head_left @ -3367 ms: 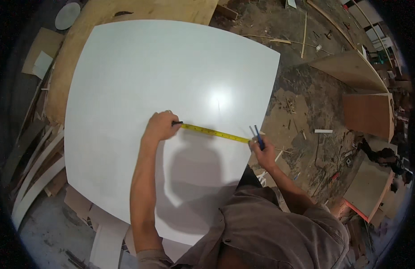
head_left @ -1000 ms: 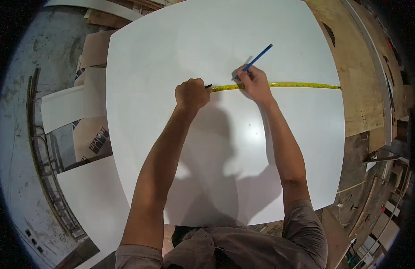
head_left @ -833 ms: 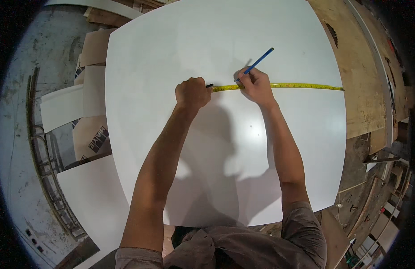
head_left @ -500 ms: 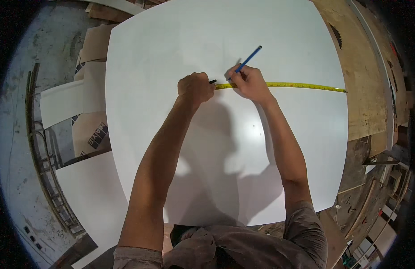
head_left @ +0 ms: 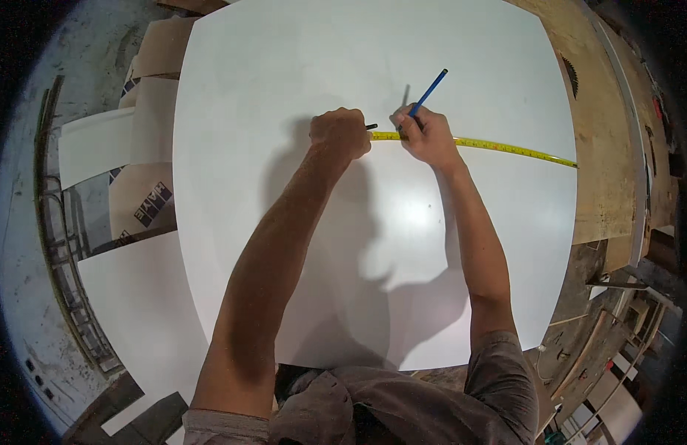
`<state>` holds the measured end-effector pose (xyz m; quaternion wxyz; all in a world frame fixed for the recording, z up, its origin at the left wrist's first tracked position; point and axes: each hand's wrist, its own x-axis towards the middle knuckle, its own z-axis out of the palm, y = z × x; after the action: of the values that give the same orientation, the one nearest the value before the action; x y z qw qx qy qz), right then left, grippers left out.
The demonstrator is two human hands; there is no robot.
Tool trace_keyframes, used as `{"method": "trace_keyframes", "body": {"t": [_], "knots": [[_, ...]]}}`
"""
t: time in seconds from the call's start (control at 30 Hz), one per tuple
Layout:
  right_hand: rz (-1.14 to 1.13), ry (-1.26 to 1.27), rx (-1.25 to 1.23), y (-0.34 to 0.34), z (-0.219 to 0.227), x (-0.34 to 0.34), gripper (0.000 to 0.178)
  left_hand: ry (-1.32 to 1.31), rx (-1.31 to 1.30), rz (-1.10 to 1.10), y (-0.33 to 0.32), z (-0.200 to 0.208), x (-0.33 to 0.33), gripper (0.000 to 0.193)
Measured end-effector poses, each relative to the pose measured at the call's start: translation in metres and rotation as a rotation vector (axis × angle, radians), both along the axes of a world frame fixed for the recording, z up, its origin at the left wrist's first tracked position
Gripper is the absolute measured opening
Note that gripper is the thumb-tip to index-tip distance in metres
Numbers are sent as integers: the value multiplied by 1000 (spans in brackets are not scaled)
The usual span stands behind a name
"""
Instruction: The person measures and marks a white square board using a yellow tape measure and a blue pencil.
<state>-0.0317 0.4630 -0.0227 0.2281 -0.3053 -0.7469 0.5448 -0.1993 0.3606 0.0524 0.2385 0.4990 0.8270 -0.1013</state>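
A large white board (head_left: 247,96) lies in front of me. My left hand (head_left: 342,132) is closed around a tape measure whose case is hidden in the fist, with a small black end sticking out. The yellow tape (head_left: 506,147) runs from this fist rightward across the board to its right edge. My right hand (head_left: 430,135) grips a blue pencil (head_left: 431,93), tilted with its black end up and to the right. That hand is over the tape, a short way right of the left fist. The pencil's tip is near the tape's far edge; I cannot tell if it touches the board.
Tan plywood (head_left: 606,178) with a dark toothed saw blade (head_left: 570,76) is beyond the board's right edge. On the left are stacked white and brown panels (head_left: 147,297) and a metal rack (head_left: 65,237) on the grey floor. Wood scraps (head_left: 599,348) litter the lower right.
Both hands have shifted to the right, the left one more, narrowing the gap between them. The pencil moved along with the right hand. The whole view has turned slightly.
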Motion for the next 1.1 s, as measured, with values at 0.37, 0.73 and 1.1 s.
{"method": "trace_keyframes", "body": {"t": [0.37, 0.73, 1.1], "knots": [[1, -44, 109, -3, 1, 1, 20, 12, 74, -26, -3, -7, -1, 35], [-3, -79, 118, -3, 1, -1, 17, 2, -11, -11, 0, -4, -2, 37], [-57, -18, 74, -6, -6, 11, 19, -5, -31, 15, 9, -5, 9, 36]]}}
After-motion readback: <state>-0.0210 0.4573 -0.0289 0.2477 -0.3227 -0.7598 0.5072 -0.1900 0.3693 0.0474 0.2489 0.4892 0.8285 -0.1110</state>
